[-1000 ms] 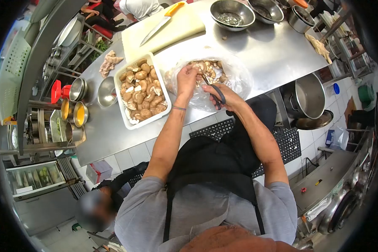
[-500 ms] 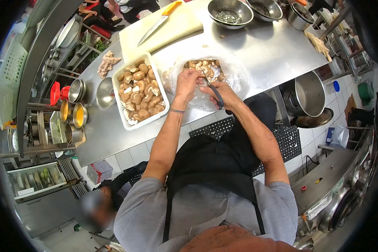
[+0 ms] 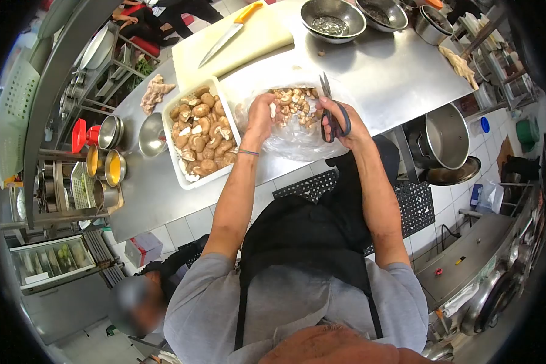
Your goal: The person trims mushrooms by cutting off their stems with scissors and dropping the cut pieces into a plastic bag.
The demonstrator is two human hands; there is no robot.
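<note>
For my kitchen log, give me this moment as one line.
plastic bag: open, mushroom pieces inside; left hand: at bag's left side; right hand: holding scissors; white tub: mushrooms, left of bag; knife: on cutting board

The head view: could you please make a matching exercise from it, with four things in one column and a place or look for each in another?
Things:
1. scissors
2. knife
3. mushroom tray
4. plastic bag

Places or looks:
A. see-through
B. on the cutting board
C. white
D. in the right hand

Right pairs: 1-D, 2-B, 3-C, 4-A
</note>
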